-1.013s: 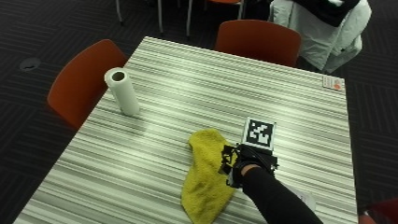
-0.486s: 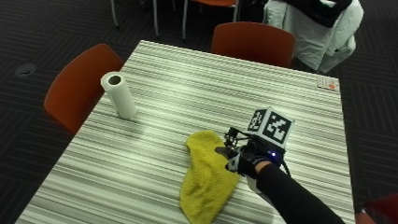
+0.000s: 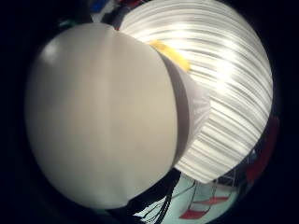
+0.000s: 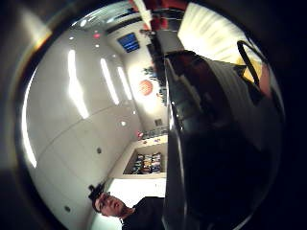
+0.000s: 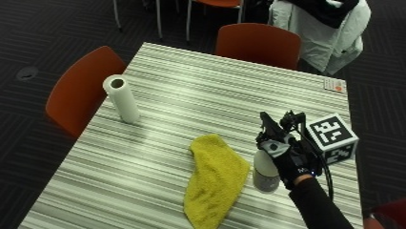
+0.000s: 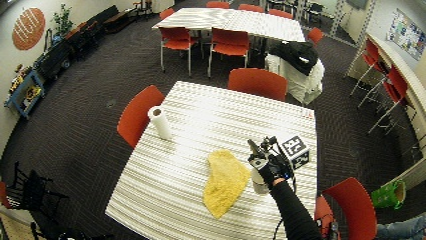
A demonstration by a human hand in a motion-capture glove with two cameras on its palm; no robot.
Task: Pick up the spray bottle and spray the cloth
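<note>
Cloth [image 5: 216,180] mid-table [image 5: 190,90]; spray bottle [image 5: 265,172] just beside; paper roll [image 5: 122,98] well apart

A paper towel roll [image 5: 122,98] stands upright on the striped table [image 5: 190,81], orange chairs [image 5: 258,44] around it.

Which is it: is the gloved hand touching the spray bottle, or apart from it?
Touching. The outside view shows the gloved right hand wrapped round the spray bottle.

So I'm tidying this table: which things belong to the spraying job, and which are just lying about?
In the job:
spray bottle, gripped by the gloved right hand
yellow cloth, flat on the table beside the bottle

Lying about:
paper towel roll, upright near the table's far edge
small card at a table corner
</note>
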